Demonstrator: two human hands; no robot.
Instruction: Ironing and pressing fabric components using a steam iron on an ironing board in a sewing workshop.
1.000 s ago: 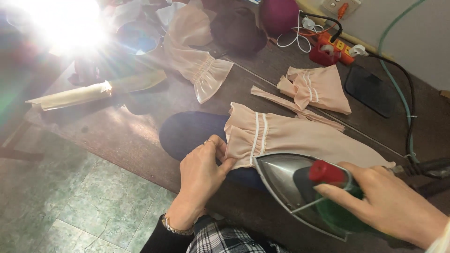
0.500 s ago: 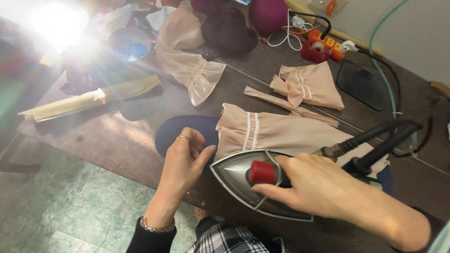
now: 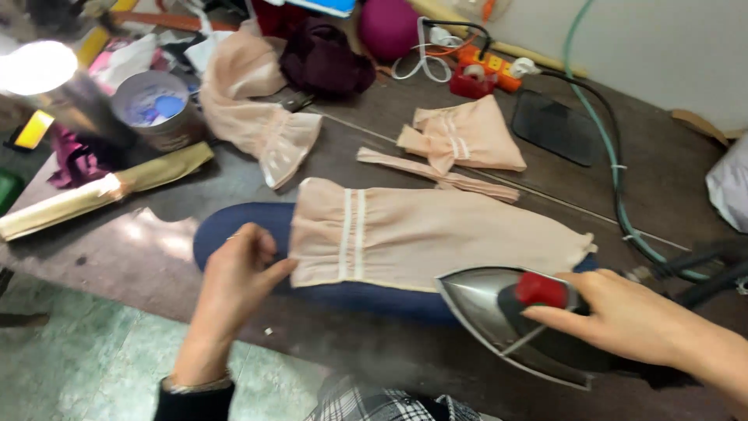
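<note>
A pale pink sleeve piece (image 3: 436, 238) with two white stripes near its cuff lies flat over a dark blue pressing pad (image 3: 234, 226) close to the near edge of the brown table (image 3: 662, 179). The left hand (image 3: 238, 277) is closed in a pinch on the cuff's near-left corner, fingers curled. The right hand (image 3: 623, 316) is wrapped around the handle of a steam iron (image 3: 506, 320), thumb beside its red knob; the iron's pointed metal nose sits at the sleeve's near edge, at the near right of the pad. Further back, toward the middle of the table, a folded pink piece (image 3: 463, 136) and a narrow pink strip (image 3: 436, 173) lie just beside each other. Toward the far left edge a longer pink garment (image 3: 249, 109) trails past a round tin (image 3: 152, 113) with a blue inside, and a long tan roll (image 3: 101, 191) runs along the left edge. At the far edge are a dark maroon cloth (image 3: 327, 66), a magenta ball shape (image 3: 388, 27), an orange power strip (image 3: 491, 62) and a black flat mat (image 3: 557, 129), with a green hose (image 3: 592, 117) running down the right side.
</note>
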